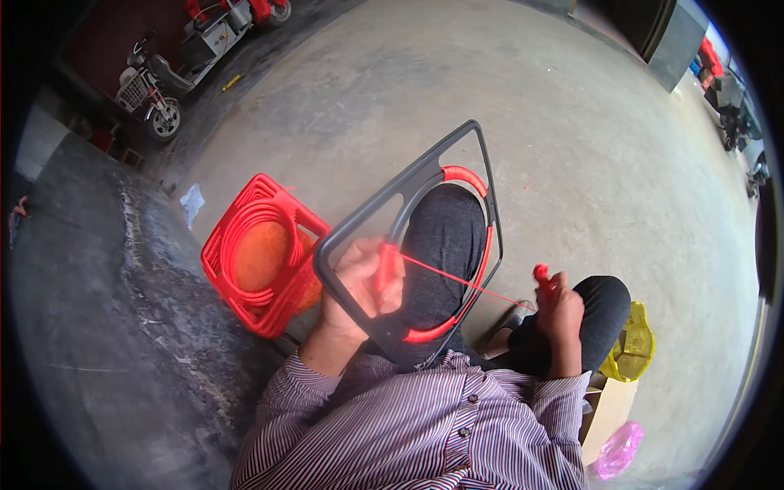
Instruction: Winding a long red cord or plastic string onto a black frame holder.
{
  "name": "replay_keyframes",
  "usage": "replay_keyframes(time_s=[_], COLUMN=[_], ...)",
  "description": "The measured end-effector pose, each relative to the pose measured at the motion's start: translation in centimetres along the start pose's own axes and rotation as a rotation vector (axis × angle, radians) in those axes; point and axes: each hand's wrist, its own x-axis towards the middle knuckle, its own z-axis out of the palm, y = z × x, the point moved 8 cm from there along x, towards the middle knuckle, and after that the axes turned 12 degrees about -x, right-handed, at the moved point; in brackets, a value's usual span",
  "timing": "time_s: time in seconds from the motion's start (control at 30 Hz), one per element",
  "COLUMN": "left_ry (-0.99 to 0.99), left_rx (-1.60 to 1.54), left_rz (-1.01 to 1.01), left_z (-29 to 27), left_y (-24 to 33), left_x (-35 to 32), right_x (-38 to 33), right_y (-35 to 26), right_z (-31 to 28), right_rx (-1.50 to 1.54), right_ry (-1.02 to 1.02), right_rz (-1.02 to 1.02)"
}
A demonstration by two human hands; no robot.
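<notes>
Two bare hands, well apart, are joined by a thin red cord (445,273) stretched straight between them. The left hand (349,269) is clamped around a red-covered part of a dark grey frame (412,184), at the nine o'clock side of its round opening. The frame stands tilted in front of the body, the person's knee showing through it. Red wrapping (465,175) covers further stretches of the ring, at one o'clock and from three to six.

The right hand, at four o'clock from the frame, is closed in a fist (561,310) on a red bundle (541,275); its exact form is hidden by the fingers.

To handle this well, an even pull on the cord seems best, with a firm left grip so the frame does not twist, and each turn laid snug beside the last.

Farther out, at nine o'clock, red frames (309,216) sit on an orange stool (260,260). At four o'clock are a yellow basket (648,343) and a cardboard box (612,408); at ten o'clock, a parked scooter (166,118).
</notes>
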Motion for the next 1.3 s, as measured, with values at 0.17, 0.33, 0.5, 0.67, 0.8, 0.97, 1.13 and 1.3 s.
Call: replay_keyframes(time_s=[0.17,0.33,0.5,0.67,0.8,0.97,1.13,1.3], left_ry=[-0.073,-0.083,-0.008,-0.023,-0.121,-0.084,-0.05,-0.158], left_rx=[0.049,0.104,0.068,0.033,-0.052,-0.008,0.071,0.01], left_rz=[-0.028,-0.09,-0.088,-0.219,-0.331,-0.27,-0.099,-0.321], left_z=[0.9,1.3,0.2,1.0,1.0,2.2,2.3,5.2], left_y=[-0.3,-0.4,-0.6,-1.9,-2.2,-2.0,-2.8,-7.0], left_x=[-0.3,0.3,0.0,0.5,0.4,0.8,0.7,0.2], right_x=[2.6,3.0,3.6,6.0,4.0,-2.1,-0.9,1.1], right_y=[1.1,2.9,4.7,7.4,4.3,-2.2,-2.9,-11.0], right_z=[-1.5,-2.6,-11.5,-9.4,-1.2,4.7,0.1,-9.1], right_rx=[-0.04,-0.01,0.147,0.252,-0.105,-0.198,0.58,1.307], right_ry=[0.113,0.103,0.521,0.222,0.11,-0.102,-0.144,-0.189], right_rz=[0.051,0.128,0.168,0.302,-0.045,-0.365,-0.195,-0.332])
